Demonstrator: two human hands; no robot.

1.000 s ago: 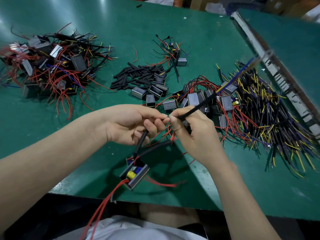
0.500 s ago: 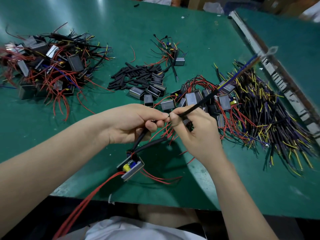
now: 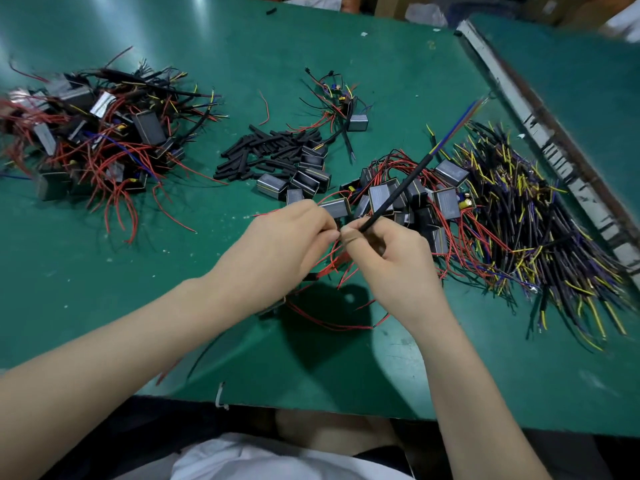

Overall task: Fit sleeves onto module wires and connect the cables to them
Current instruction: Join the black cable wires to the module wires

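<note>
My right hand [image 3: 391, 258] pinches the near end of a black cable [image 3: 398, 192] that slants up to the right, its blue and yellow cores bare at the far tip. My left hand [image 3: 287, 244] meets it fingertip to fingertip, fingers curled round the red module wires [image 3: 332, 252]. The module that hangs from those wires is mostly hidden under my left wrist; only a dark edge [image 3: 273, 308] shows. More of its red wires [image 3: 332, 325] trail on the green mat below my hands.
Black sleeves [image 3: 263, 152] lie heaped at centre. Loose modules with red wires [image 3: 412, 199] sit behind my hands, a cable pile [image 3: 540, 230] to the right, and a heap of wired modules [image 3: 93, 140] at far left. A rail [image 3: 554, 140] bounds the table's right side.
Both hands have risen and moved further from me, with cable and wires. The module, visible below my left hand earlier, is now mostly covered by my left wrist.
</note>
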